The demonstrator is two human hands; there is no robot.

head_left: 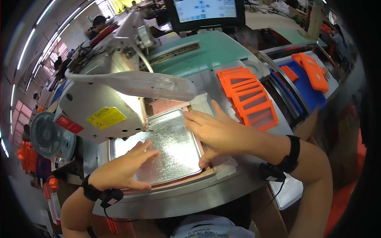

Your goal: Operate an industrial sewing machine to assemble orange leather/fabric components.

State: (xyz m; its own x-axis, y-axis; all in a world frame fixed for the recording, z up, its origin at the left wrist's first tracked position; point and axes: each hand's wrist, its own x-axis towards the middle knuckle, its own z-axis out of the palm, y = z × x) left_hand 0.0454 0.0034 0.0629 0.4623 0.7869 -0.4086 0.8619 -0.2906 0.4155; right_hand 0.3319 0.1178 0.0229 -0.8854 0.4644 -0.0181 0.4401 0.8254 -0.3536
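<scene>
A shiny rectangular silver sheet [166, 162] in a pale frame lies on a sewing machine's bed, partly under the grey machine head [79, 103]. My left hand [125, 168] is over the sheet's lower-left part, fingers spread. My right hand [208, 131] rests along the sheet's right edge, fingers apart and thumb near the lower-right corner. A translucent plastic cover [147, 85] hangs above.
Orange cut pieces [248, 101] lie right of my right hand, more [309, 71] on a blue surface beyond. A screen [204, 10] stands behind the green table [202, 51]. A fan [45, 135] is at left. Co-workers [99, 27] sit in the background.
</scene>
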